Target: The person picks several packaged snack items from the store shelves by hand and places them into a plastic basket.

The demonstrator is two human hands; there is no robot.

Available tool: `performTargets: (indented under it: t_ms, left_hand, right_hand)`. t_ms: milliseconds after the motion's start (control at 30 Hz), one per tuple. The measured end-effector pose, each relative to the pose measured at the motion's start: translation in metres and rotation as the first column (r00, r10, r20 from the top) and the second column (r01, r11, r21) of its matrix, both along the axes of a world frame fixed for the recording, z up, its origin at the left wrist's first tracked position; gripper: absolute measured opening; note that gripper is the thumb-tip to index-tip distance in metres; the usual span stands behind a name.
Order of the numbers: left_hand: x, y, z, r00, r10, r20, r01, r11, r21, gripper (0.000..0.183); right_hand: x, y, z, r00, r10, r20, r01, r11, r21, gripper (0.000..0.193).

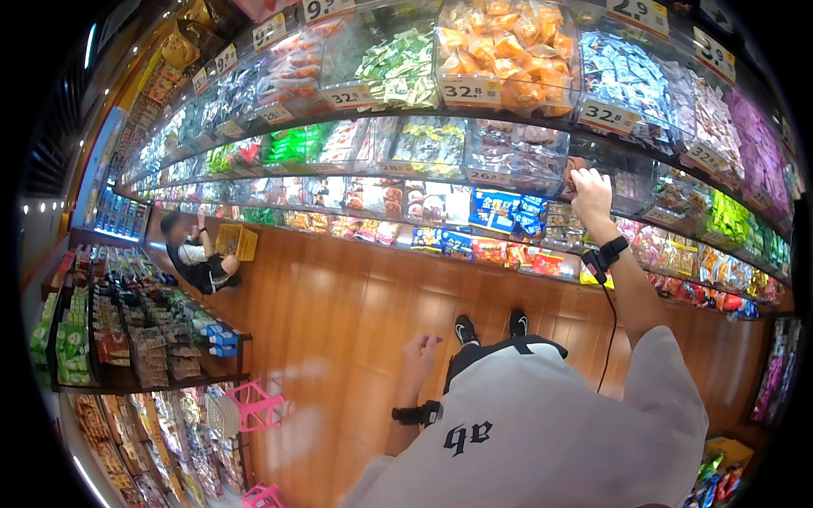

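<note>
My right hand (pixel 590 193) reaches up to the middle tier of a snack shelf, its fingers curled at the front corner of a clear plastic bin (pixel 627 173). A small reddish-brown patch shows just above the fingertips, and I cannot make out what they grip. To the left of that hand, a clear bin of brown wrapped snacks (pixel 517 152) sits on the same tier. My left hand (pixel 418 354) hangs low over the wooden floor, loosely open with nothing visible in it and somewhat blurred.
Upper bins hold orange packets (pixel 506 51) and blue-white packets (pixel 625 80). Blue bags (pixel 495 210) fill a lower tier. A person (pixel 199 254) crouches at the far left beside a yellow crate (pixel 237 242). Pink stools (pixel 257 406) stand by the left shelves. A cable (pixel 611 339) hangs from my right wrist.
</note>
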State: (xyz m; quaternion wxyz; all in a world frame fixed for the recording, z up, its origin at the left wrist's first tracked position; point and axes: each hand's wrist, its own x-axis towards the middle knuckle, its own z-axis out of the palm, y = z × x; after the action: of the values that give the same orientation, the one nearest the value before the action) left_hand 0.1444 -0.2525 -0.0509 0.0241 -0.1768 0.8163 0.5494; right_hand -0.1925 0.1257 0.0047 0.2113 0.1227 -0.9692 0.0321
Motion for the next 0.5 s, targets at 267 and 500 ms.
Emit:
performTargets:
  t_ms: [267,500]
  left_hand:
    - [0.121,-0.035,-0.037,0.948,0.281,0.149,-0.291,0.955,0.052,0.024]
    - [0.402,-0.064,-0.116,0.835,0.428,0.344,-0.502,0.850,0.160,0.036]
  right_hand:
    - [0.081,-0.069,-0.030,0.841,-0.019,-0.541,-0.213,0.908,-0.362,0.033]
    - [0.375,-0.242,-0.109,0.677,0.702,0.222,-0.272,0.518,-0.811,0.033]
